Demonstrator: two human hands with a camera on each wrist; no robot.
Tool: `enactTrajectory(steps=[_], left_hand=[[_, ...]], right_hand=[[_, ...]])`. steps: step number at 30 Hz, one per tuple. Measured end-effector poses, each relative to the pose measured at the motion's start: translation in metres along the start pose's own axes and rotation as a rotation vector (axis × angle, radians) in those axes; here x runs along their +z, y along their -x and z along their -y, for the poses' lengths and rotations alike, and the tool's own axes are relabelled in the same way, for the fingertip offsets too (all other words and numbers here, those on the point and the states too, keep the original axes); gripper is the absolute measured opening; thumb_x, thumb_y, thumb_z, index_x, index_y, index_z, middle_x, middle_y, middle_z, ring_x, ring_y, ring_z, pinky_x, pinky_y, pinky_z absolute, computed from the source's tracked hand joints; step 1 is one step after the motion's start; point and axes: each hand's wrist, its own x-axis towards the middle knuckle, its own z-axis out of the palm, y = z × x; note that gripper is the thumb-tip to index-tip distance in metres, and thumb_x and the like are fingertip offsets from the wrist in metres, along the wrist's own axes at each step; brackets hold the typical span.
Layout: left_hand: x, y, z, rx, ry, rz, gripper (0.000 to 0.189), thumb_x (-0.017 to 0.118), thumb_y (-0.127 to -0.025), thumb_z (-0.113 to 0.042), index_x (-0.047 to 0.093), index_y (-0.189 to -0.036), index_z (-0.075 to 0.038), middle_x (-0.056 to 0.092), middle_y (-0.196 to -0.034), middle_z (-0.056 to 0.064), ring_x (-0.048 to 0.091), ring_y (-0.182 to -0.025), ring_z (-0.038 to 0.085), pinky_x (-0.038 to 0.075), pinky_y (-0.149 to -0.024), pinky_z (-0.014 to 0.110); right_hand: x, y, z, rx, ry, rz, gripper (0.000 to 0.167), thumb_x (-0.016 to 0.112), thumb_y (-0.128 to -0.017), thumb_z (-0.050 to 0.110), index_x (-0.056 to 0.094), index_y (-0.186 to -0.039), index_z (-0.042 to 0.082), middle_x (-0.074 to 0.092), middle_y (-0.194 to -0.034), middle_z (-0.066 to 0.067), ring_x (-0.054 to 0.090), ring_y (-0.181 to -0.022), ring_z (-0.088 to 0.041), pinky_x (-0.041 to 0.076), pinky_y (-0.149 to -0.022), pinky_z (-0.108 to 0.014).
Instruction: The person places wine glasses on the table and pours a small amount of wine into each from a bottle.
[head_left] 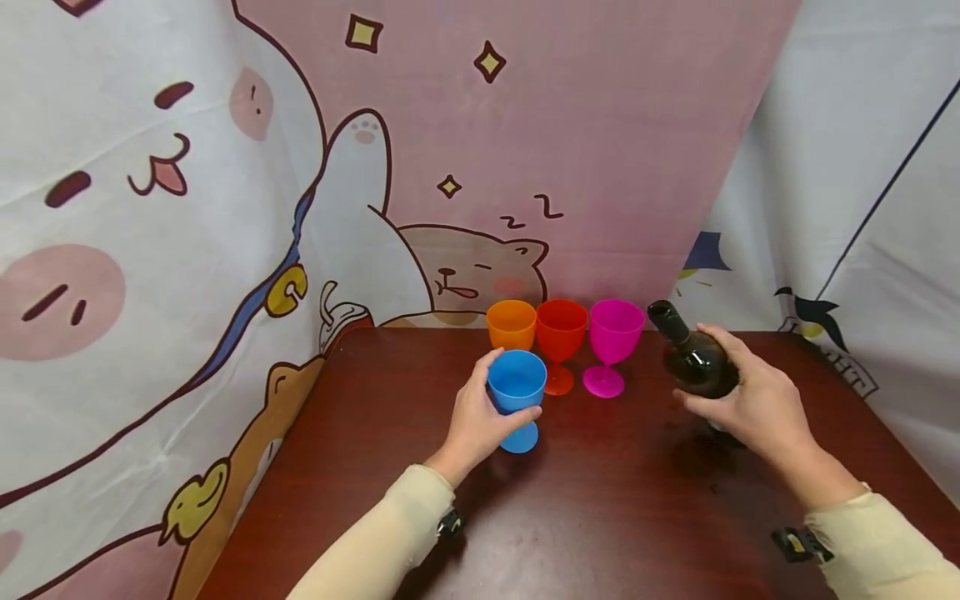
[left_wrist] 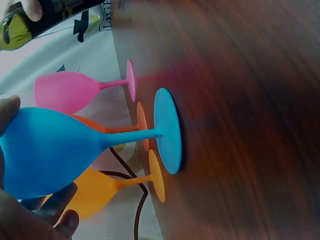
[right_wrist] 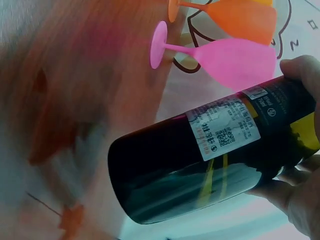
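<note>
In the head view my left hand (head_left: pixel 480 417) grips a blue goblet (head_left: pixel 517 379) round its bowl, thumb on the near side. The goblet is upright, its foot (left_wrist: pixel 168 131) at the tabletop in the left wrist view. My right hand (head_left: pixel 761 400) holds a dark glass wine bottle (head_left: pixel 701 362) round its body. The bottle leans with its neck (head_left: pixel 667 321) up and to the left, toward the goblets. A white printed label (right_wrist: pixel 223 129) shows on it in the right wrist view, where its base appears raised off the table.
Behind the blue goblet stand an orange goblet (head_left: pixel 512 323), a red goblet (head_left: pixel 562 333) and a magenta goblet (head_left: pixel 617 333) in a row near the far edge of the brown wooden table (head_left: pixel 600 500). A cartoon-printed cloth (head_left: pixel 585 150) hangs behind and at the sides.
</note>
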Motion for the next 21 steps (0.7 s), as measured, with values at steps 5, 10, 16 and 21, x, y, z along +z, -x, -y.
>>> enactTrajectory(steps=[5, 10, 16, 21], left_hand=[[0.005, 0.000, 0.001, -0.020, 0.010, 0.019, 0.100, 0.091, -0.085, -0.041, 0.032, -0.164, -0.028, 0.056, -0.156, 0.005, 0.058, -0.140, 0.033, 0.058, -0.106, 0.058], [0.006, 0.000, 0.002, -0.036, 0.025, 0.014, 0.099, 0.091, -0.085, -0.040, 0.032, -0.163, -0.028, 0.056, -0.155, 0.005, 0.058, -0.140, 0.033, 0.058, -0.106, 0.058], [0.007, 0.002, 0.002, -0.041, 0.028, -0.005, 0.096, 0.091, -0.085, -0.040, 0.034, -0.162, -0.031, 0.057, -0.155, 0.005, 0.058, -0.139, 0.033, 0.058, -0.105, 0.058], [0.007, 0.002, 0.003, -0.045, 0.024, -0.015, 0.095, 0.091, -0.084, -0.041, 0.036, -0.161, -0.032, 0.057, -0.155, 0.004, 0.058, -0.140, 0.033, 0.058, -0.105, 0.058]], right_hand=[[-0.012, -0.010, 0.010, -0.105, 0.091, 0.032, 0.106, 0.102, -0.060, 0.032, 0.053, -0.155, 0.029, 0.075, -0.118, -0.027, 0.073, -0.083, -0.045, 0.050, -0.054, -0.060], [-0.022, -0.022, 0.020, -0.176, 0.150, 0.081, 0.102, 0.099, -0.062, 0.034, 0.054, -0.152, 0.031, 0.077, -0.110, -0.023, 0.073, -0.080, -0.040, 0.048, -0.048, -0.053], [-0.028, -0.036, 0.034, -0.288, 0.183, 0.053, 0.095, 0.097, -0.062, 0.032, 0.059, -0.148, 0.030, 0.077, -0.107, -0.014, 0.074, -0.081, -0.039, 0.051, -0.049, -0.057], [-0.032, -0.045, 0.049, -0.348, 0.210, 0.067, 0.093, 0.097, -0.063, 0.032, 0.058, -0.148, 0.031, 0.076, -0.106, -0.011, 0.073, -0.085, -0.038, 0.051, -0.049, -0.060]])
